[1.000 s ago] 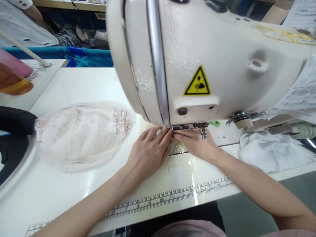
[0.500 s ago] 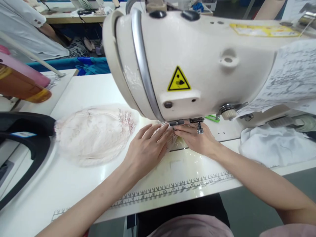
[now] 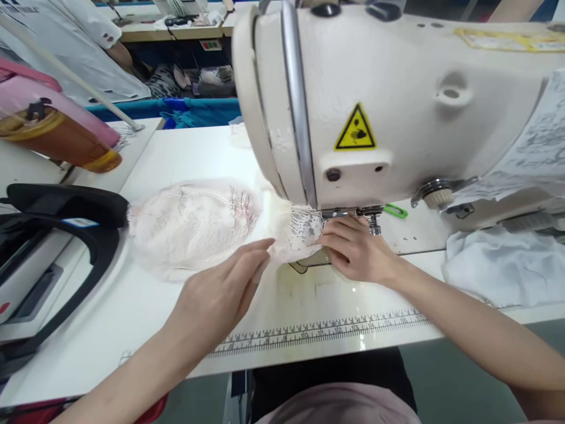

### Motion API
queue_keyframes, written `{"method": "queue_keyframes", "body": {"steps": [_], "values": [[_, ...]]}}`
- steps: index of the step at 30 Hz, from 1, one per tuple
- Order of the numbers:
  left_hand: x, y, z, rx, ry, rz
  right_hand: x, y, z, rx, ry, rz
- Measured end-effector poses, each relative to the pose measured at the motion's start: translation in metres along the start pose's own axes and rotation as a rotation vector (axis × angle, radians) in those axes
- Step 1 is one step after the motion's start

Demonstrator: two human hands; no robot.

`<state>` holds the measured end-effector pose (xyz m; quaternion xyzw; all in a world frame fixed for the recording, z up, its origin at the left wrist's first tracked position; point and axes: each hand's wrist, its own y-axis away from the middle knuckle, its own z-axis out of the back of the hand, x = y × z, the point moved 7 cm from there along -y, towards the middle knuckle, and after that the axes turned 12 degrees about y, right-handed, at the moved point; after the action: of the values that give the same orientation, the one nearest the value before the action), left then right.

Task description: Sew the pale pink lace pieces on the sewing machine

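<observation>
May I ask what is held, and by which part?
The right hand pinches the lace piece at its edge by the presser foot; the left hand holds nothing.

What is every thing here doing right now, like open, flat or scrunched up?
left hand: open, flat, fingertips at the edge of the lace piece.
right hand: fingers bent, pressing the lace piece beside the presser foot.
lace piece: bunched under the sewing machine.
lace pile: lying flat on the table, untouched.
white cloth: crumpled, at the right.
measuring tape: flat along the table's front edge.
</observation>
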<state>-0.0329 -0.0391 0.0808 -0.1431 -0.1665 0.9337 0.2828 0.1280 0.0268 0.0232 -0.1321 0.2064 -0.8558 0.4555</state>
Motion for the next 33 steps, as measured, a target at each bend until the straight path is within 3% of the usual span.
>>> {"method": "queue_keyframes", "body": {"steps": [3,6,8,11,15,18,23,29,33], "values": [[-0.004,-0.029,-0.002,0.046,-0.029,-0.134,0.0,-0.001,0.003,-0.054,-0.021,0.003],[-0.008,-0.049,-0.022,0.136,-0.045,-0.313,-0.002,-0.002,0.003,-0.057,-0.011,-0.007],[-0.007,-0.056,-0.038,0.16,-0.099,-0.355,-0.003,-0.002,0.003,-0.033,0.002,-0.011],[-0.006,-0.057,-0.051,0.102,-0.183,-0.353,-0.004,-0.001,0.002,0.003,0.004,-0.037],[-0.007,-0.051,-0.052,0.042,-0.196,-0.343,-0.007,0.0,0.002,0.04,0.005,-0.131],[-0.008,-0.049,-0.049,0.026,-0.155,-0.328,-0.002,-0.001,0.001,0.044,0.042,-0.075],[-0.011,-0.045,-0.048,-0.078,-0.087,-0.36,0.003,-0.002,0.007,-0.063,0.103,-0.003],[0.001,-0.04,-0.076,0.117,0.166,-0.241,0.0,-0.002,0.001,0.043,0.042,-0.047],[0.004,-0.04,-0.08,0.156,0.195,-0.234,0.0,-0.005,0.0,0.048,0.018,-0.046]]}}
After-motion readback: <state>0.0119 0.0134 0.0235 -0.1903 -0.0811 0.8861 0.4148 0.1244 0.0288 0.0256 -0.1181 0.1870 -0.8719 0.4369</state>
